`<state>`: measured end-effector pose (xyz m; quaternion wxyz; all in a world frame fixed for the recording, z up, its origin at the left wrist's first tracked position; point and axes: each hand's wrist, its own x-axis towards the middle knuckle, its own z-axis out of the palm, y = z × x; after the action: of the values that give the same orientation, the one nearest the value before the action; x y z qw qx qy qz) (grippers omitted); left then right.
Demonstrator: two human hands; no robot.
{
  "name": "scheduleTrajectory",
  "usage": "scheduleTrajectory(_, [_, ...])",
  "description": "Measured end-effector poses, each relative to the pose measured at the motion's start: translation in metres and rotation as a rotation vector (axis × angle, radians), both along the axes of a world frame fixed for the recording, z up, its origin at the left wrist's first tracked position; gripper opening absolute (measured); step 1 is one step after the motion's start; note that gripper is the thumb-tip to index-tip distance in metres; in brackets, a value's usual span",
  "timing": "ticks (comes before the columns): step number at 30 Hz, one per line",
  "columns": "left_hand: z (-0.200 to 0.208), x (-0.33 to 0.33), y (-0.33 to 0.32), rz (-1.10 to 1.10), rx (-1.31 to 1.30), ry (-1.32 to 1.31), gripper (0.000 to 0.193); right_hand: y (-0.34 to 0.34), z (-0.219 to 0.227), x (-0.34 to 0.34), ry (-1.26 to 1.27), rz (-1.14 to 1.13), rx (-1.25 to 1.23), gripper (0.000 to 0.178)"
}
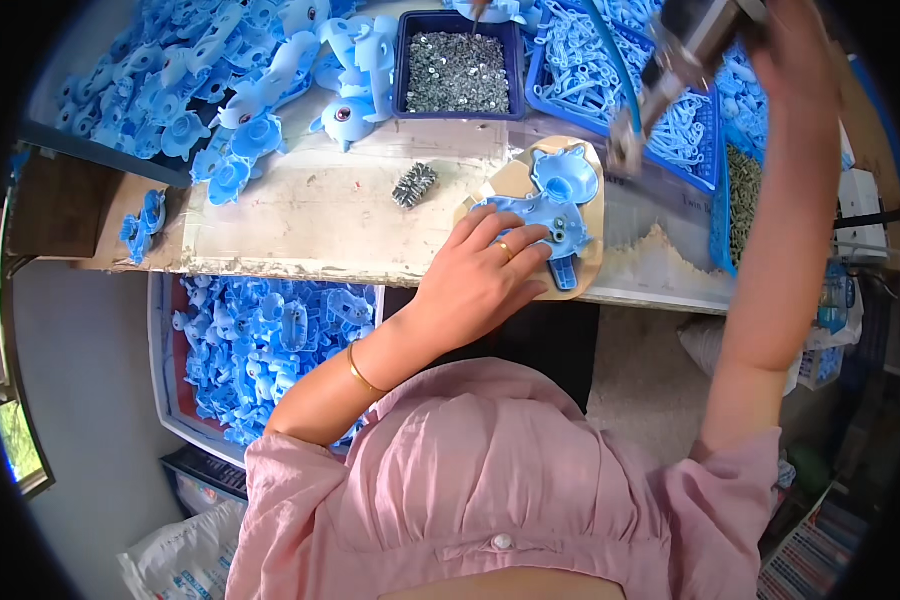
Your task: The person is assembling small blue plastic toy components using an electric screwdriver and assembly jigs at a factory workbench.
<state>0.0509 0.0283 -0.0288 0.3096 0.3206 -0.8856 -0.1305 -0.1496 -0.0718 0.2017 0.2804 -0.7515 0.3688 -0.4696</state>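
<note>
My left hand [485, 255] rests across a blue plastic toy shell [560, 230], fingers bent over its body and holding it against a tan, rounded fixture board [592, 262]. The shell lies hollow side up, with its rounded head part [566, 176] toward the far end. What the fingertips press on is partly hidden. Up at the far right, my right hand [782, 50] is closed around a metal-bodied power tool [685, 65] that looks like a screwdriver, slightly blurred, its tip pointing down beside the fixture. A blue hose [615, 55] runs near it.
Small metal screws fill a dark blue tray [404, 85] at the back. Heaped blue toy shells [160, 90] lie far left; a blue basket [713, 140] of small parts stands right. A dark bristly clump [414, 185] sits mid-table. Below the edge is a bin [167, 375] of blue pieces.
</note>
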Motion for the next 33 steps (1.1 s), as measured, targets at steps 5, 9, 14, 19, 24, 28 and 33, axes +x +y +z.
scheduleTrajectory(5, [-0.015,-0.01,-0.009,-0.034,-0.065,-0.048,0.027,0.03,-0.043,0.027,-0.487,-0.071,-0.04,0.057])
scheduleTrajectory(9, [-0.017,-0.015,-0.011,-0.03,-0.09,-0.067,0.022,0.04,-0.052,0.022,-0.463,-0.154,0.008,0.055])
scheduleTrajectory(14, [-0.017,-0.014,-0.009,0.001,-0.101,-0.066,0.02,0.044,-0.065,0.031,-0.513,-0.203,0.044,0.053])
scheduleTrajectory(19, [-0.014,-0.015,-0.01,0.01,-0.118,-0.069,0.018,0.051,-0.076,0.024,-0.504,-0.2,0.033,0.049])
scheduleTrajectory(24, [-0.013,-0.018,-0.009,0.031,-0.109,-0.047,0.017,0.048,-0.069,0.025,-0.509,-0.28,0.003,0.036])
scheduleTrajectory(28, [-0.017,-0.019,-0.009,0.015,-0.123,-0.08,0.019,0.018,-0.043,-0.003,-0.326,-0.251,-0.19,0.02])
scheduleTrajectory(33, [0.017,-0.011,-0.003,0.027,-0.043,0.02,0.015,-0.028,0.01,-0.038,-0.135,-0.002,-0.134,0.038])
